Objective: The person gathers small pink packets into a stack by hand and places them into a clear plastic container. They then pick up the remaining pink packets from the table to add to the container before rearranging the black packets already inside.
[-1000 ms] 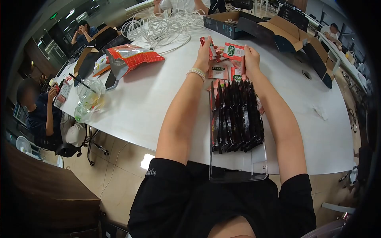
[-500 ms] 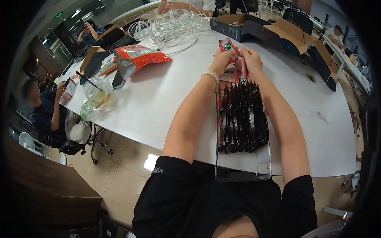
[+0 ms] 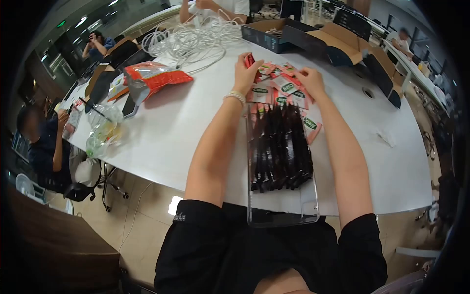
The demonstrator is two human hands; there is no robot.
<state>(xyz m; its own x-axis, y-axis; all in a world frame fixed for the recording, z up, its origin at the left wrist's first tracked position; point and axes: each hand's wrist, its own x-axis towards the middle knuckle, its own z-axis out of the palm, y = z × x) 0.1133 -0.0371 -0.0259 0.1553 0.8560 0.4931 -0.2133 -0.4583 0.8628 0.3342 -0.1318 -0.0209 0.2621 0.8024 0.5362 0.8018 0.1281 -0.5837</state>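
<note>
My left hand [image 3: 245,74], a beaded bracelet at its wrist, is closed on a red and dark sachet [image 3: 250,60] held upright at the far left of a pile. That pile is of pink and white sachets [image 3: 287,87] with green labels, spread loosely on the table. At the pile's right edge my right hand [image 3: 312,82] has its fingers curled together against the sachets; what lies between the fingertips is hidden. Between my forearms a clear plastic tray [image 3: 284,206] holds a tight row of dark, shiny packets [image 3: 280,149] standing on edge.
An orange-red bag [image 3: 159,78] lies left, beside a phone [image 3: 130,106] and crumpled clear plastic [image 3: 105,127]. Tangled white cables [image 3: 188,39] and open dark boxes [image 3: 267,38] line the back. A tissue [image 3: 387,138] lies right. Other people sit around the table.
My hands have moved apart from over the pile, left hand to the left and right hand to its right edge. More pink sachets now show spread out between them. The view has shifted slightly.
</note>
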